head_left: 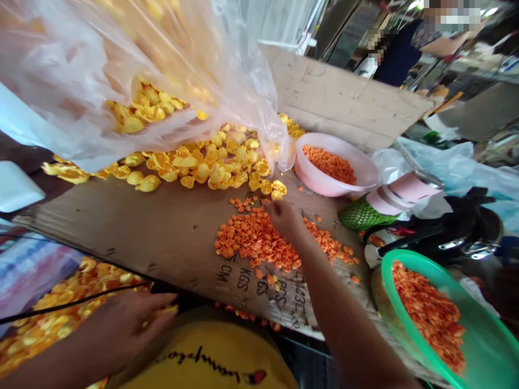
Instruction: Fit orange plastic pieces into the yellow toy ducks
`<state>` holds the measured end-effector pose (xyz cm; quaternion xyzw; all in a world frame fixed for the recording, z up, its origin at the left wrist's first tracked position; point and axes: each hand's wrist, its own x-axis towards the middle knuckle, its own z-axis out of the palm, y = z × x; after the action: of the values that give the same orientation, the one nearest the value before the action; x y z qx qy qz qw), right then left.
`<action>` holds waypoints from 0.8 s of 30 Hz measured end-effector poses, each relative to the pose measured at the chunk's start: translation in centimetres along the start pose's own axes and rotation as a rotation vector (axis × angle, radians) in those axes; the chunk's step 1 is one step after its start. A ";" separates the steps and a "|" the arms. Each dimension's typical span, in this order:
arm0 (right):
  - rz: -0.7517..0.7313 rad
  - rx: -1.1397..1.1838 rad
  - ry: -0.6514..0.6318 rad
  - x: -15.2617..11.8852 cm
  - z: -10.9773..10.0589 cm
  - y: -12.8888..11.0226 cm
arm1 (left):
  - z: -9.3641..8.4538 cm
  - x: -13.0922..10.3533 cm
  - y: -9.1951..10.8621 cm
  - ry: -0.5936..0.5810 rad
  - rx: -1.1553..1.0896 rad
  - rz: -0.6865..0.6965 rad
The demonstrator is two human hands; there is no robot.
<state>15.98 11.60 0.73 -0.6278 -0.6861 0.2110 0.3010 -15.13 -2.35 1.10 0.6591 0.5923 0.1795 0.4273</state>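
Head camera: lower left, the left hand (pixel 140 319) pinches 1 yellow piece (pixel 166 309); at centre, the right hand (pixel 284 217) curls its fingers (can't tell around what) by orange pieces (pixel 259 237).

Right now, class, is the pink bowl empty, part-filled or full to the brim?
Part-filled: orange pieces lie inside the pink bowl, yet bare inner wall shows above them at the picture's right.
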 end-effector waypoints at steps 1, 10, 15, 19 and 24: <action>0.042 -0.016 0.058 2.5 -0.2 1.0 | -1.1 -0.9 -1.7 -0.024 0.220 0.003; 0.251 -0.033 0.227 4.8 -0.4 3.0 | 1.1 0.8 2.8 -0.123 -0.143 -0.104; 0.101 0.490 0.018 -5.0 -0.7 -2.4 | 6.0 6.6 9.7 -0.137 -1.100 -0.230; 0.032 0.537 -0.109 -10.0 -0.8 -2.7 | 8.1 8.8 10.6 -0.139 -1.304 -0.304; 0.049 -0.025 -0.021 -11.8 -0.1 1.0 | 7.5 7.8 8.8 -0.186 -1.350 -0.389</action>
<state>17.14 0.04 -1.60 -0.6458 -0.6764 0.2162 0.2805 -2.19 2.89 1.54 0.1451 0.4196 0.3711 0.8156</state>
